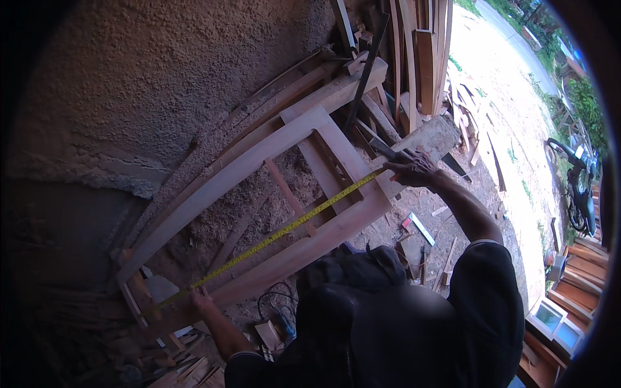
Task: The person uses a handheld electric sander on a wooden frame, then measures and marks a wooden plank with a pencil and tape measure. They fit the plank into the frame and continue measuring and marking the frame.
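Note:
A yellow tape measure [284, 231] is stretched slantwise over a pale wooden frame [343, 242], which has long side rails and crosspieces at its far right end. My right hand [414, 169] is closed on the tape at the upper right, beside the frame's corner. What its fingers cover cannot be made out. At the lower left, my left hand [203, 301] grips the tape over the near rail, its fingers partly in shadow. A stretch of yellow tape runs on past it toward the frame's dim left end. A thin wooden strip [284, 186] lies across the frame's opening.
A rough wall [162, 77] rises behind the frame. Boards [425, 71] lean upright at the back. A thick beam [349, 90] supports the frame's far side. Near my right arm, a try square [422, 229] lies on the shaving-strewn ground. A motorcycle [580, 187] stands far right.

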`<act>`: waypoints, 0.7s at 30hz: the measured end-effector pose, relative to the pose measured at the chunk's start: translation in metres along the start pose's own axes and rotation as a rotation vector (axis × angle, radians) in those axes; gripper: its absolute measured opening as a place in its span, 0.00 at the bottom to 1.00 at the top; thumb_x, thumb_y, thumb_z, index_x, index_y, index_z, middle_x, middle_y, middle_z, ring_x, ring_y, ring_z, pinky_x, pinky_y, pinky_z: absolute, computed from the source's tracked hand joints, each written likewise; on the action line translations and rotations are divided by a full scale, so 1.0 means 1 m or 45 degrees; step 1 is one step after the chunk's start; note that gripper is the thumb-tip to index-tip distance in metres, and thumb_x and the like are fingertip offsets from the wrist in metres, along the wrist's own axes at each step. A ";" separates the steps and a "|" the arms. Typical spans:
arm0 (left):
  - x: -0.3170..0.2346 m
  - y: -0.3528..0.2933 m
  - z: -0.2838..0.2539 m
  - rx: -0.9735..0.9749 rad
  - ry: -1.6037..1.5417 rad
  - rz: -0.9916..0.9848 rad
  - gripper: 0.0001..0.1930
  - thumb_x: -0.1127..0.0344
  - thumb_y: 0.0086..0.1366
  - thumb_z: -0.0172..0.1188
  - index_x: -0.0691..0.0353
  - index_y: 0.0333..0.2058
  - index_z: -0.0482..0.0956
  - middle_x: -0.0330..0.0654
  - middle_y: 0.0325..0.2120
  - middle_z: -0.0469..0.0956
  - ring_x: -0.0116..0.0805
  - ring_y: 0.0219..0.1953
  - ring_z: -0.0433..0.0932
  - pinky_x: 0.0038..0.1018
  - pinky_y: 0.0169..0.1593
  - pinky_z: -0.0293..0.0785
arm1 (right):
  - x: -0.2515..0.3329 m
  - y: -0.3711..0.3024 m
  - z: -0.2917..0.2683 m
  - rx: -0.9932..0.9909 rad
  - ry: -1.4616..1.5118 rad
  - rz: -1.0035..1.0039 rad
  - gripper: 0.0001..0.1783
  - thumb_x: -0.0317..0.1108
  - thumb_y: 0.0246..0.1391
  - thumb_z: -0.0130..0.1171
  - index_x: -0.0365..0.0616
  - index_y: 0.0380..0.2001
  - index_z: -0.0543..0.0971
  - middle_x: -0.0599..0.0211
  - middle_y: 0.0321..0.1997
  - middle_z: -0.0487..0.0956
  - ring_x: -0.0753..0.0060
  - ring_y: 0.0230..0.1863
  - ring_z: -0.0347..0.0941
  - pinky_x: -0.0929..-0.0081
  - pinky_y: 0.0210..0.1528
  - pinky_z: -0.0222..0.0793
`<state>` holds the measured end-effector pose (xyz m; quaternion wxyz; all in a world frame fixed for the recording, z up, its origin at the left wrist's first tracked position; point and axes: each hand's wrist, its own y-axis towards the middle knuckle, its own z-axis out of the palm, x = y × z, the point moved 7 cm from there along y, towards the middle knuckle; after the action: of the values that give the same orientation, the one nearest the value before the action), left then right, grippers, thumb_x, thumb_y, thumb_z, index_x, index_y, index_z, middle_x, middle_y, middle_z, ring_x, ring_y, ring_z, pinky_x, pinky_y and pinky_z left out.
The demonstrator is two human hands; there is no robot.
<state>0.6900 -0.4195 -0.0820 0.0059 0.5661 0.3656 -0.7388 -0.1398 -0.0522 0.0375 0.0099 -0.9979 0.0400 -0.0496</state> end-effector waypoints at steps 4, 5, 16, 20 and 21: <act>0.000 0.002 0.001 0.034 0.050 0.003 0.31 0.54 0.76 0.49 0.68 0.68 0.57 0.51 0.70 0.58 0.39 0.71 0.60 0.31 0.71 0.59 | 0.009 -0.001 -0.012 -0.137 0.018 -0.112 0.29 0.50 0.50 0.69 0.68 0.58 0.77 0.69 0.49 0.76 0.59 0.48 0.73 0.57 0.45 0.69; 0.000 0.003 0.002 0.048 0.075 0.017 0.31 0.54 0.76 0.49 0.68 0.68 0.58 0.51 0.70 0.58 0.39 0.70 0.60 0.31 0.72 0.59 | 0.011 -0.002 -0.014 -0.165 0.023 -0.132 0.29 0.49 0.50 0.69 0.67 0.57 0.77 0.70 0.50 0.77 0.60 0.48 0.73 0.58 0.45 0.70; -0.003 0.002 0.004 0.033 0.092 0.029 0.30 0.55 0.77 0.48 0.68 0.68 0.58 0.51 0.70 0.57 0.39 0.71 0.59 0.31 0.72 0.60 | 0.008 -0.003 -0.003 -0.101 0.056 -0.071 0.31 0.50 0.51 0.70 0.63 0.58 0.75 0.64 0.50 0.75 0.58 0.49 0.71 0.59 0.45 0.71; -0.001 0.008 0.001 0.078 0.094 0.018 0.29 0.55 0.77 0.48 0.68 0.68 0.58 0.51 0.71 0.56 0.39 0.71 0.59 0.32 0.72 0.60 | 0.010 -0.004 -0.005 -0.153 0.073 -0.085 0.31 0.49 0.51 0.70 0.62 0.58 0.75 0.64 0.50 0.74 0.57 0.49 0.71 0.59 0.44 0.71; 0.000 0.009 -0.001 0.051 0.066 0.013 0.29 0.55 0.77 0.48 0.68 0.68 0.58 0.51 0.71 0.56 0.39 0.71 0.59 0.32 0.72 0.59 | 0.010 -0.004 -0.006 -0.159 0.072 -0.086 0.31 0.49 0.50 0.70 0.62 0.58 0.75 0.64 0.50 0.74 0.57 0.49 0.71 0.59 0.44 0.71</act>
<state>0.6950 -0.4252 -0.0868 -0.0112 0.5870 0.3480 -0.7309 -0.1298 -0.0488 0.0441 -0.0554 -0.9956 0.0095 -0.0756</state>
